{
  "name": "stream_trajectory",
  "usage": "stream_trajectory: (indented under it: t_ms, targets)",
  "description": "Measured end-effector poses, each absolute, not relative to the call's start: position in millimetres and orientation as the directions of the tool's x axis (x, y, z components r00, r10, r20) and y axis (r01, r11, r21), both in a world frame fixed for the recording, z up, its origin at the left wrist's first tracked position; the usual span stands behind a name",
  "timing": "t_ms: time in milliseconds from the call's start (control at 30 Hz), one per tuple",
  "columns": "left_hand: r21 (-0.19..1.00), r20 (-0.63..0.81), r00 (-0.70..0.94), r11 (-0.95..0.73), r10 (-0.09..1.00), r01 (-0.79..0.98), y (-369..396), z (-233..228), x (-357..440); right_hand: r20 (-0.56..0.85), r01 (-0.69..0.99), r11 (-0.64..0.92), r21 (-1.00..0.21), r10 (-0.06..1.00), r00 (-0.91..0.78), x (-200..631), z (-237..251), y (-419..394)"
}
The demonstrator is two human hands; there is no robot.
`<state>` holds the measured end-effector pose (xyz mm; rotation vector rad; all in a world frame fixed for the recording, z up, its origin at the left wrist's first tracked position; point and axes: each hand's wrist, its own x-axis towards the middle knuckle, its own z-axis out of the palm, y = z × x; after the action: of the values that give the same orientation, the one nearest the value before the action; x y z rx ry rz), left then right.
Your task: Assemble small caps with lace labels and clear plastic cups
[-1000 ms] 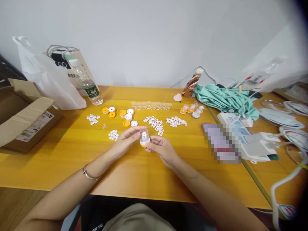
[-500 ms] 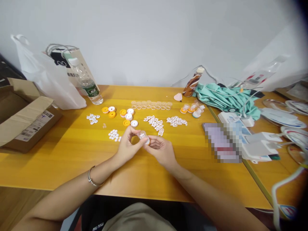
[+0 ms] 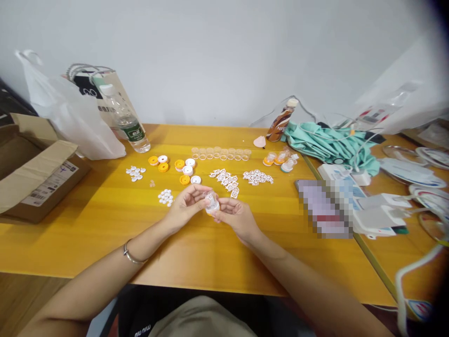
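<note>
Between my two hands is a small clear plastic dome piece with an orange-and-white base [image 3: 212, 204], held above the table. The fingers of my left hand [image 3: 189, 203] close on its left and upper side. My right hand [image 3: 236, 217] pinches its lower right side. Beyond my hands lie white openwork plastic parts [image 3: 226, 180] and a second group of such parts [image 3: 257, 177]. White small discs [image 3: 165, 197] lie left of my left hand. Orange and white round caps [image 3: 187, 170] sit farther back, near a row of clear cups [image 3: 220, 153].
Similar domed pieces [image 3: 280, 159] stand at the back right, by a brown drink bottle [image 3: 279, 121] and green cloth [image 3: 326, 145]. A phone [image 3: 322, 208] and power strip [image 3: 340, 187] lie right. At left are a cardboard box [image 3: 38, 187] and a water bottle [image 3: 135, 133].
The domed piece has turned more upright and shifted slightly right between my hands. My left fingers have loosened and shifted around it, and my left wrist has moved a little left.
</note>
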<state>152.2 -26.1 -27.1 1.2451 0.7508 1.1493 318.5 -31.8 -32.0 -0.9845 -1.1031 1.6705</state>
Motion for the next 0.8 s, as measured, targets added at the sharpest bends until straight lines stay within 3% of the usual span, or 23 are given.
stream_trajectory:
  t_ms: [200,567,800]
  targets:
    - [0.979,0.117,0.343,-0.051,0.932,-0.196,-22.3,-21.8,146.0,-0.112,-0.207,-0.182,-0.961,0.944,-0.312,321.0,-31.1,-31.0]
    - [0.960,0.264,-0.053,-0.258,0.963,0.106,-33.8,-29.9,161.9,0.018,-0.134,-0.008,-0.991,0.981,-0.191,312.5,-37.9,-37.9]
    - [0.985,0.164,0.357,-0.135,0.919,-0.104,-25.4,-13.7,142.2,-0.080,-0.183,-0.143,-0.973,0.945,-0.317,318.4,-32.2,-32.2]
